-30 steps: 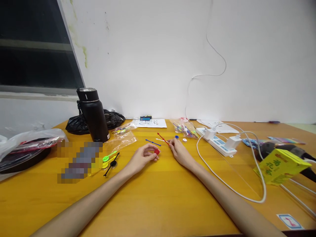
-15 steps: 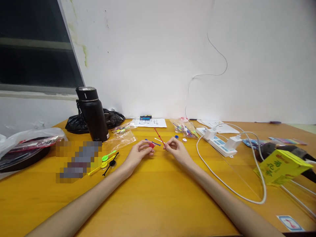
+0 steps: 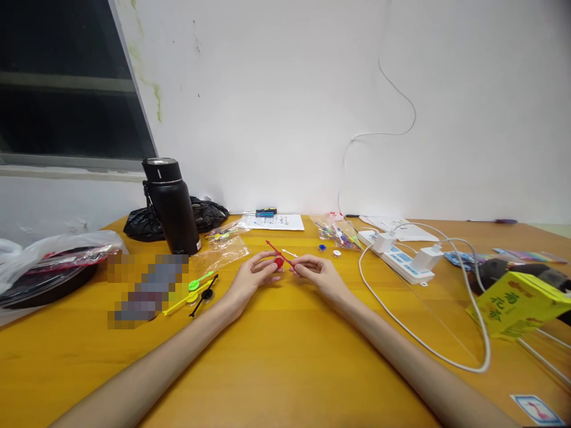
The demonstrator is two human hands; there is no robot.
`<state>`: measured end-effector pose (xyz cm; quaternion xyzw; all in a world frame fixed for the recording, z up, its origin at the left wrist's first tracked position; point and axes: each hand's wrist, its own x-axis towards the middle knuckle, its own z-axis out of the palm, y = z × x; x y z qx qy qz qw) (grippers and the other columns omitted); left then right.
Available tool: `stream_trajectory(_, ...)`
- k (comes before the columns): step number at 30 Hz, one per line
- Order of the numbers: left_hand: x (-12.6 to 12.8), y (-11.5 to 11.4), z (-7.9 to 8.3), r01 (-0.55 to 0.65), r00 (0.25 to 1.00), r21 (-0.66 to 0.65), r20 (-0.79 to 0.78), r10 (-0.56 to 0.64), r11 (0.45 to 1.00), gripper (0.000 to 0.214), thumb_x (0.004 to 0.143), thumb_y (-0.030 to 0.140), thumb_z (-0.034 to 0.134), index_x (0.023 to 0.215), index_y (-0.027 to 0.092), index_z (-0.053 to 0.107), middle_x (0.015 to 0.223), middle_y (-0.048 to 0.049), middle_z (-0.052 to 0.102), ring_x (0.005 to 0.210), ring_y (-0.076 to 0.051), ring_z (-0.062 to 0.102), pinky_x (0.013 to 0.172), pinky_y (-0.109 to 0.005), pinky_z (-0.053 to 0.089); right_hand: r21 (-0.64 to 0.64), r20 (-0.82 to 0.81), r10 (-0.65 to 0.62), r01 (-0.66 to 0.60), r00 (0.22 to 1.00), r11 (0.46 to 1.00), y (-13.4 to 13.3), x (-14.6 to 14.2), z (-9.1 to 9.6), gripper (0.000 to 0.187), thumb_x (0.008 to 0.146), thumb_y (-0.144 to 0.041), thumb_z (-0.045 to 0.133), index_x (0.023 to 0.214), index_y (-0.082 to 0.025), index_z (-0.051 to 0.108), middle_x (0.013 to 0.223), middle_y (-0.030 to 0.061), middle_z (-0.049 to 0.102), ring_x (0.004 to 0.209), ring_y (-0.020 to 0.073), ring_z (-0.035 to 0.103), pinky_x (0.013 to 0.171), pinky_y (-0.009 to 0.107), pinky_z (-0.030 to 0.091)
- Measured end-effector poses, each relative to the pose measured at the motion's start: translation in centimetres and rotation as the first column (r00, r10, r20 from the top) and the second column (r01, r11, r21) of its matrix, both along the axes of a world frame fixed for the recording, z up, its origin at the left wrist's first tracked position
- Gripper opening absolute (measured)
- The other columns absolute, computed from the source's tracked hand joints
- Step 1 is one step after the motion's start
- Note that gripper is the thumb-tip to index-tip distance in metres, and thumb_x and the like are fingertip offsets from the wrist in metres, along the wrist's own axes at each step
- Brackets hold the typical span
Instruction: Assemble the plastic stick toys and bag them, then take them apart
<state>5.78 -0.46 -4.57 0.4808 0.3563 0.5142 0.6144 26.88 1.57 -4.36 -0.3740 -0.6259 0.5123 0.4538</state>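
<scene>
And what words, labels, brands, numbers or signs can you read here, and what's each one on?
No text can be read with certainty.
Yellow box: green, Chinese-looking characters, too blurred to quote.
Printed sheet by the screwdriver: dark print, too small.
White power strip: blue patches, any wording too small.
Black flask: small white label near the base, unreadable.
Sticker at the near right: pink mark, blue border, no legible words.

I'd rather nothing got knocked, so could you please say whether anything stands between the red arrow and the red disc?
Nothing visible does: the right hand holds the red arrow close by the red disc in the left hand. Whether the two pieces touch, I cannot tell.
</scene>
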Motion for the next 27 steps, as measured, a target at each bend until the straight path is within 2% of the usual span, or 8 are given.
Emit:
stream_trajectory(7,-0.1,0.1,-0.2,-0.001,1.000,0.023,0.006,0.001,1.000,0.044,0.084,0.033,0.077,0.123,0.017,0.064,0.124,-0.0126,0.071,0.109,-0.023,0.069,0.096,-0.038,0.058,-0.081,-0.051,-0.026,0.022,0.998,0.996,-0.6,-0.2,0.6,0.033,0.073,-0.044,0.082,0.096,-0.020,0.077,0.100,0.0077,0.077,0.097,0.0214,0.071,0.097,0.037,0.051)
stream_trajectory(15,0.0,0.0,0.1,-0.015,1.000,0.010,0.020,0.015,1.000,0.043,0.082,0.034,0.078,0.119,0.017,0.067,0.126,-0.0122,0.070,0.107,-0.023,0.069,0.093,-0.036,0.058,-0.074,-0.009,-0.018,0.018,1.000,0.997,-0.9,-0.1,1.1,0.040,0.071,-0.044,0.084,0.101,-0.019,0.078,0.110,0.0098,0.077,0.106,0.0244,0.070,0.102,0.040,0.049)
stream_trajectory(18,0.1,-0.1,0.2,-0.018,1.000,0.000,0.017,0.018,1.000,0.043,0.081,0.034,0.079,0.119,0.016,0.067,0.126,-0.0124,0.070,0.106,-0.023,0.070,0.091,-0.034,0.058,-0.054,-0.017,-0.025,0.024,1.000,0.998,-0.5,0.0,0.8,0.041,0.072,-0.046,0.083,0.102,-0.018,0.077,0.106,0.0102,0.077,0.101,0.0232,0.071,0.100,0.039,0.050)
stream_trajectory(23,0.2,-0.3,0.2,0.001,1.000,0.030,0.004,-0.002,1.000,0.041,0.081,0.037,0.079,0.115,0.017,0.069,0.124,-0.0118,0.071,0.106,-0.024,0.070,0.088,-0.034,0.059,0.006,-0.037,-0.025,0.025,0.999,1.000,0.2,0.1,0.3,0.041,0.076,-0.051,0.078,0.095,-0.015,0.074,0.087,0.0086,0.077,0.081,0.0195,0.072,0.085,0.036,0.057)
stream_trajectory(27,0.2,-0.3,0.3,-0.025,1.000,0.051,0.004,0.025,0.998,0.042,0.079,0.039,0.079,0.114,0.018,0.069,0.123,-0.0117,0.071,0.109,-0.026,0.069,0.087,-0.034,0.059,0.032,-0.005,-0.002,0.002,1.000,0.999,0.0,0.1,0.3,0.038,0.078,-0.048,0.077,0.097,-0.015,0.072,0.089,0.0086,0.077,0.084,0.0198,0.073,0.085,0.035,0.057)
